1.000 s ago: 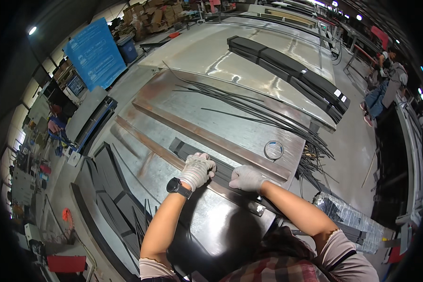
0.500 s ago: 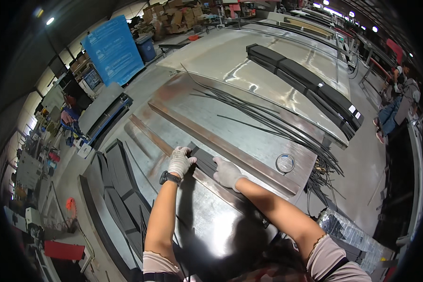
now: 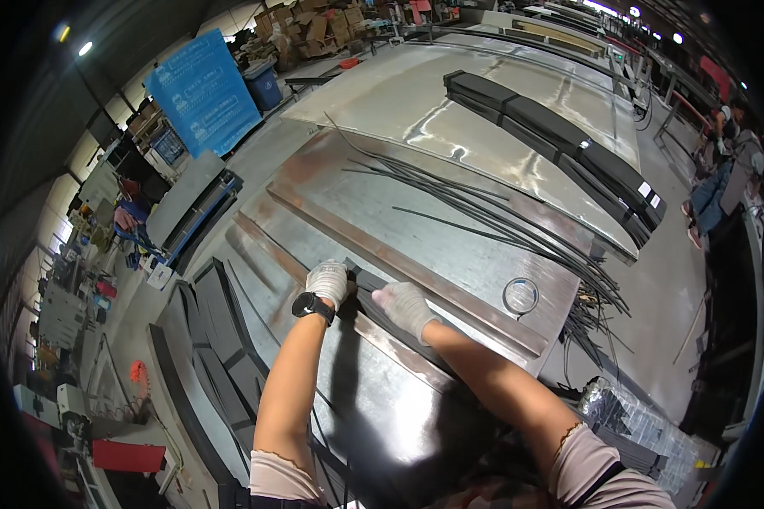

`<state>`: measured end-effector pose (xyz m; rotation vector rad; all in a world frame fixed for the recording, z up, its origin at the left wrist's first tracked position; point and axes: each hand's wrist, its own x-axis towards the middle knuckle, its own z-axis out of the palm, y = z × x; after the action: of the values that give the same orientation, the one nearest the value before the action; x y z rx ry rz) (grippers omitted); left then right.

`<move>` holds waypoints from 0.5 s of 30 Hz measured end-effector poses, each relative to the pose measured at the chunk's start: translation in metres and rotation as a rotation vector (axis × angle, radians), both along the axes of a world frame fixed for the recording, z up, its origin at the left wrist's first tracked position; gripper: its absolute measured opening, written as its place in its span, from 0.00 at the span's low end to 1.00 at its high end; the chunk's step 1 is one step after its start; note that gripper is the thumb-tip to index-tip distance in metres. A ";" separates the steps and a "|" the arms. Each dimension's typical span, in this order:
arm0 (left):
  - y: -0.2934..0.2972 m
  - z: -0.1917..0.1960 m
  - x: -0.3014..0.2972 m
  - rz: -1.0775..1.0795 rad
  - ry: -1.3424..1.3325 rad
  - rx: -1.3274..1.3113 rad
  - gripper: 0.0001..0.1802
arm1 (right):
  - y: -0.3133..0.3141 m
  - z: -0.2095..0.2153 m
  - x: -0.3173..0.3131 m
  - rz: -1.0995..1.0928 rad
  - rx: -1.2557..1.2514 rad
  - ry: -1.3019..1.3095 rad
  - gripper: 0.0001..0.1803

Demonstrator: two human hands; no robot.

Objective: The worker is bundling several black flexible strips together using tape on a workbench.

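Counter (image 3: 450, 127): a broad, shiny metal surface is seen under everything.
Black slabs (image 3: 560, 140): laid in a long row at the far side.
Thin black rods (image 3: 484, 216): fanned across the raised metal plate.
Black strip (image 3: 390, 318): laid on the counter, pressed under both gloved hands.
Left hand (image 3: 328, 282): grip closed on the strip's end.
Right hand (image 3: 406, 307): laid flat on the strip, fingers closed.
Tape roll (image 3: 521, 295): set near the right hand.

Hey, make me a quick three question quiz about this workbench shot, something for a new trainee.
1. True or false: both hands wear light work gloves.
2. Which wrist carries the black watch?
3. The roll of clear tape lies: A) on the metal plate, B) on the floor, C) in a hand.

Key: 1 true: left hand and right hand are gloved, pressing the dark strip. 2 left. 3 A.
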<state>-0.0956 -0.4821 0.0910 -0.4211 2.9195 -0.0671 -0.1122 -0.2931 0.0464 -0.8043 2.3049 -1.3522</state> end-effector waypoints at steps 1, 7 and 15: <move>-0.002 -0.003 -0.002 0.010 0.022 0.038 0.19 | 0.002 -0.005 -0.006 0.008 -0.155 -0.025 0.19; -0.017 -0.011 0.000 -0.001 -0.007 0.149 0.17 | 0.008 0.001 0.011 0.017 -0.257 -0.166 0.18; -0.005 -0.031 0.003 0.034 0.123 -0.041 0.16 | 0.013 0.007 0.023 0.180 0.208 0.254 0.18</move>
<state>-0.0929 -0.4873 0.0599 -0.4987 3.0346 -0.1002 -0.0888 -0.2797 0.0532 -1.1375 2.4401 -0.9627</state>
